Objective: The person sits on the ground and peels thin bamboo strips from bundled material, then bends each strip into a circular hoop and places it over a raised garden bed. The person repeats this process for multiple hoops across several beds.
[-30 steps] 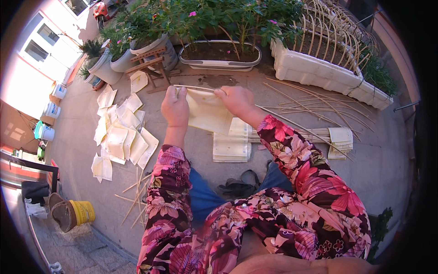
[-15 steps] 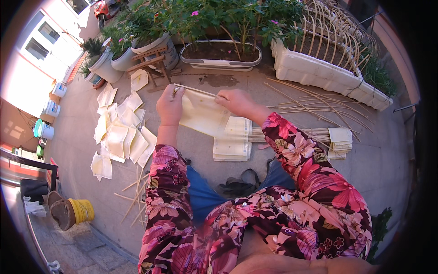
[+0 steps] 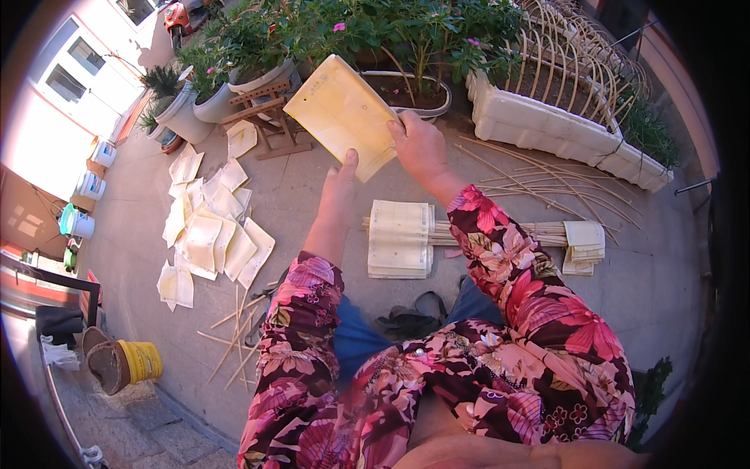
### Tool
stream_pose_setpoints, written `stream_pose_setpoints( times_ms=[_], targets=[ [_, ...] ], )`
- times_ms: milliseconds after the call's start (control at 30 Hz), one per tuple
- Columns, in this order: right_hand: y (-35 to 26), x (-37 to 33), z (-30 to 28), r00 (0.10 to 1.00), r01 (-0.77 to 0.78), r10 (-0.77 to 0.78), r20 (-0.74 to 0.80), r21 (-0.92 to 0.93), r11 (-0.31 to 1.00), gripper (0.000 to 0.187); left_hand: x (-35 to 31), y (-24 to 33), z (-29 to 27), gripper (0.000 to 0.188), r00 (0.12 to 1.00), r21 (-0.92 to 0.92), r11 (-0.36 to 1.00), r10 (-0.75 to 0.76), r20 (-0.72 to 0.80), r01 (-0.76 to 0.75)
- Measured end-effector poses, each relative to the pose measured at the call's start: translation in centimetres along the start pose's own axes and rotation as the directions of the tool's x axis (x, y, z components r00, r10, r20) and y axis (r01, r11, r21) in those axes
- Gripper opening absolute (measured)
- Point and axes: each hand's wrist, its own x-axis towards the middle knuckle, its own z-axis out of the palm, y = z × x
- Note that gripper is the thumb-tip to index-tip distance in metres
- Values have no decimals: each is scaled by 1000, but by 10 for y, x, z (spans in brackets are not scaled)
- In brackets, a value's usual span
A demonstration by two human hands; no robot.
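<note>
A rectangular pale yellow sheet (image 3: 341,111) is tilted up in front of me, above the ground. On its right edge my right hand (image 3: 422,151) is closed, thumb on the near face. My left hand (image 3: 337,186) grips the sheet's lower edge, thumb up against it, its other fingers mostly hidden. Below, a neat stack of similar sheets (image 3: 400,238) lies across a bundle of thin sticks (image 3: 539,232). Another small stack of sheets (image 3: 583,244) rests at the bundle's right end. To my left, loose sheets (image 3: 209,234) lie scattered in a heap.
Loose thin sticks (image 3: 558,184) fan out on the paving at right, with more sticks (image 3: 234,336) by my left leg. Beyond stand a small wooden stool (image 3: 269,117), potted plants and a white planter box (image 3: 547,129). A yellow bucket (image 3: 141,360) lies at lower left.
The sheet was stretched between both hands along a thin stick at its top edge. It is now raised and tilted; my left hand has moved right and down to its lower edge.
</note>
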Motion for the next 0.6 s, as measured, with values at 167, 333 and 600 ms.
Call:
stream_pose_setpoints(
  times_ms=[167,333,600],
  targets=[
    [-20,4,-7,999,-32,36,-27,146,989,26,-17,-1,26,85,839,-467,864,105,533,189],
    [-32,9,-10,994,-99,108,1,395,913,27,-29,5,43,79,732,-524,850,322,600,56],
    [-64,-4,11,990,-70,2,139,483,873,24,-8,11,46,79,933,-820,565,241,267,89]
  ],
)
